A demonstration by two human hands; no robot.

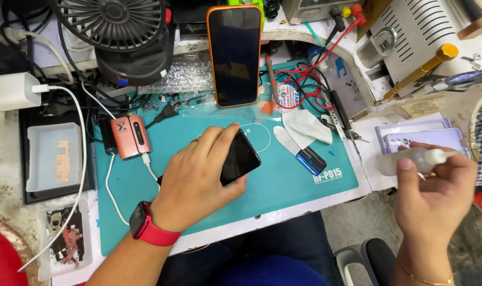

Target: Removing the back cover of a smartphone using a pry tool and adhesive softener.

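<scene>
My left hand (198, 177), with a red watch on the wrist, grips a black phone (242, 157) and holds it tilted just above the teal work mat (283, 182). Out past the bench's right edge, my right hand (437, 193) is closed around a small translucent squeeze bottle (410, 160) lying sideways, its white cap pointing right. An orange-cased phone (234, 55) with a dark screen stands upright at the back of the mat.
A pink charger box (129, 136) with a white cable, a flat pry tool (300, 150), a white cloth (307, 126) and red wires (304, 79) lie on the mat. A black fan (121, 37) stands back left; lilac phone covers (418, 139) sit right.
</scene>
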